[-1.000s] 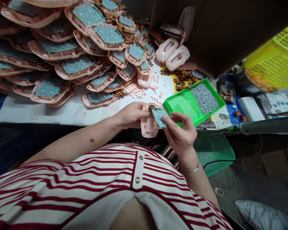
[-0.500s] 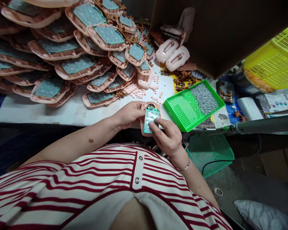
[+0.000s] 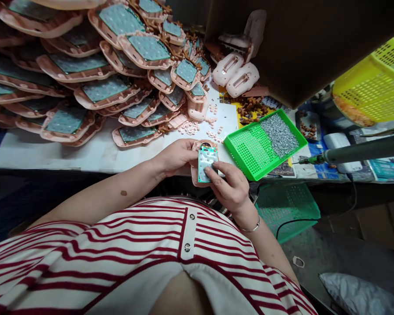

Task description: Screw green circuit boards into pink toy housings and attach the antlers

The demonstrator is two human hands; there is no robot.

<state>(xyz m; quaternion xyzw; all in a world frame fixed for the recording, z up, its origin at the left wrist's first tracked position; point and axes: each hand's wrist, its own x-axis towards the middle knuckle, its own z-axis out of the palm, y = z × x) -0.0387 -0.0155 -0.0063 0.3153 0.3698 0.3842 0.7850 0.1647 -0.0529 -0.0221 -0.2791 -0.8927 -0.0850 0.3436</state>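
Note:
A pink plastic shell (image 3: pixel 195 174) with a green-edged circuit board (image 3: pixel 206 159) in it is held at the table's front edge. My left hand (image 3: pixel 180 156) grips the shell's upper left side between thumb and fingers. On the board's lower right part rest the fingers of my right hand (image 3: pixel 229 181), curled around the shell's right edge. Small pink rings (image 3: pixel 188 127) lie on the table just beyond the shell. To the right is a green tray (image 3: pixel 249 153) with many small silver screws (image 3: pixel 279 133) heaped at its far end.
Stacked pink shells with boards (image 3: pixel 98 92) fill the left and back. Two pale pink housings (image 3: pixel 243 79) lie behind the tray. A powered screwdriver (image 3: pixel 364 148) hangs at the right, below a yellow basket (image 3: pixel 374 83). A green basket (image 3: pixel 289 210) stands under the table edge.
The screwdriver at the right has swung, its tip now farther left and higher. The board has shifted very slightly within my hands, which stay in nearly the same place.

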